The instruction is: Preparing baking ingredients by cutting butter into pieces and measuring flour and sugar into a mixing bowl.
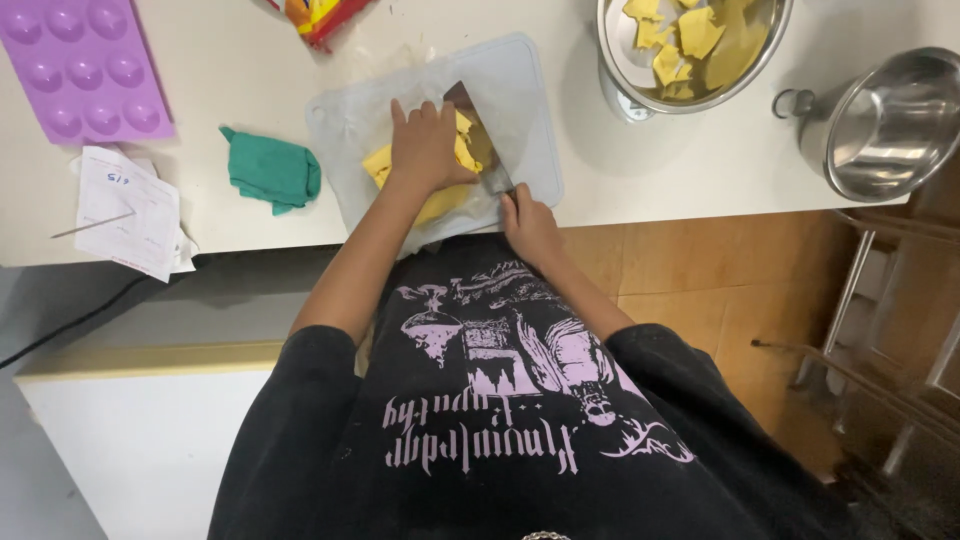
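Note:
A yellow block of food (443,203) lies on a pale translucent cutting board (525,100) on the white counter. My left hand (427,147) presses down flat on top of the block. My right hand (529,224) grips the handle of a knife (478,135) whose broad blade stands against the block's right side, right next to my left hand's fingers. Most of the block is hidden under my left hand.
A metal bowl (762,52) holding yellow pieces sits at the back right, a steel pot (890,125) beside it. A green cloth (272,171), a purple mould (85,65), a paper slip (128,210) and a colourful wrapper (318,17) lie to the left.

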